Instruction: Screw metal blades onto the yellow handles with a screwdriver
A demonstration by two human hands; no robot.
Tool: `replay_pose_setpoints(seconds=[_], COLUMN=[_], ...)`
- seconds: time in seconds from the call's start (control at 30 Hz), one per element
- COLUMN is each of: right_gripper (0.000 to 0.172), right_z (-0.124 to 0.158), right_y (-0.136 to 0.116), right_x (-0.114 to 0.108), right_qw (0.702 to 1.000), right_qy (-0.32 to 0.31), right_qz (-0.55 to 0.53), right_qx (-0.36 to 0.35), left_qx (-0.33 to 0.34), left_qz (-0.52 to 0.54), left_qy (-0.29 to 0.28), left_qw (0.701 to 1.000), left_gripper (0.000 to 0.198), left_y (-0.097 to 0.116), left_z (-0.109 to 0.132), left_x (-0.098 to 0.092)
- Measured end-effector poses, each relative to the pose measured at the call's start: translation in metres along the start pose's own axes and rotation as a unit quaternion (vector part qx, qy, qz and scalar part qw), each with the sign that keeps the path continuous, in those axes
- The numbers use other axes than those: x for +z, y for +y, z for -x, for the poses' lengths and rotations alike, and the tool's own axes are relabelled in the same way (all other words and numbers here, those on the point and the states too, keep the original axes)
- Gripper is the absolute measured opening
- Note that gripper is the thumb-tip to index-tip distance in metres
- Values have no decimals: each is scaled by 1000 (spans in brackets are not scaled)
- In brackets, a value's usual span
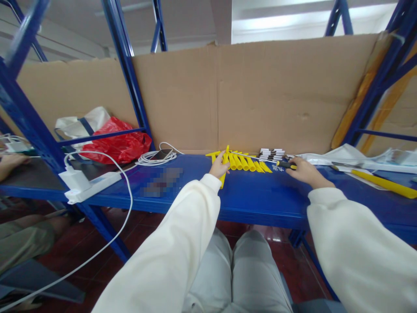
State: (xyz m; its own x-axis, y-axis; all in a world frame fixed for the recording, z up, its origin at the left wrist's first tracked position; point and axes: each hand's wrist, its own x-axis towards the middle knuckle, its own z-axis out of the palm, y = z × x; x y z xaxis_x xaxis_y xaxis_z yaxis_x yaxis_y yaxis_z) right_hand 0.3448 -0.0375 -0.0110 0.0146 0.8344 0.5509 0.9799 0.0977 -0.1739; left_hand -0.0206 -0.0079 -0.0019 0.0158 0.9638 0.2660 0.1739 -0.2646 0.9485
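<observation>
My left hand (220,166) is closed around a yellow plastic piece (223,180), which stands out above and below the fingers. My right hand (304,170) grips the black and yellow handle of a screwdriver (286,165). Its thin metal shaft points left, and the tip is at or near the piece in my left hand; whether they touch I cannot tell. Between the hands several yellow tapered plastic pieces (243,164) lie side by side in a row. Just behind them sits a cluster of small white and black parts (271,154).
A long yellow-handled tool (384,181) and clear plastic bags (353,154) lie at right. On the left are a coiled white cable (156,157), a red plastic bag (120,139) and a power strip (97,186). Cardboard (260,95) stands behind the blue table (260,200). Another person's hand (13,163) shows far left.
</observation>
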Motion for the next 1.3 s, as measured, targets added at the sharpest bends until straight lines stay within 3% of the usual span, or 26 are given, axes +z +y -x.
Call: replay_pose_setpoints(seconds=[0.17,0.43,0.73,1.0,1.3], right_gripper=[15,23,8,22,11], right_z=[-1,5,-2,2,2], right_y=[-1,-4,-2,0,-11], right_x=[-1,-6,-4,-1,-8], right_qw=[999,998,1000,998,998], right_qy=[22,-17,-20,-51,-63], right_qz=[9,37,18,30,9], right_qx=[-24,52,-11,36,-3], left_qx=[-6,-20,-29,-24,-37], left_qz=[-21,-12,1,4,27], left_qy=[-2,-40,-35,-47,-43], left_qw=[1000,999,999,999,998], left_gripper=[77,84,88,84,88], left_y=[-2,-6,-7,-6,-17], left_z=[-1,-4,-7,-5,-13], left_x=[-1,-1,0,-2,-2])
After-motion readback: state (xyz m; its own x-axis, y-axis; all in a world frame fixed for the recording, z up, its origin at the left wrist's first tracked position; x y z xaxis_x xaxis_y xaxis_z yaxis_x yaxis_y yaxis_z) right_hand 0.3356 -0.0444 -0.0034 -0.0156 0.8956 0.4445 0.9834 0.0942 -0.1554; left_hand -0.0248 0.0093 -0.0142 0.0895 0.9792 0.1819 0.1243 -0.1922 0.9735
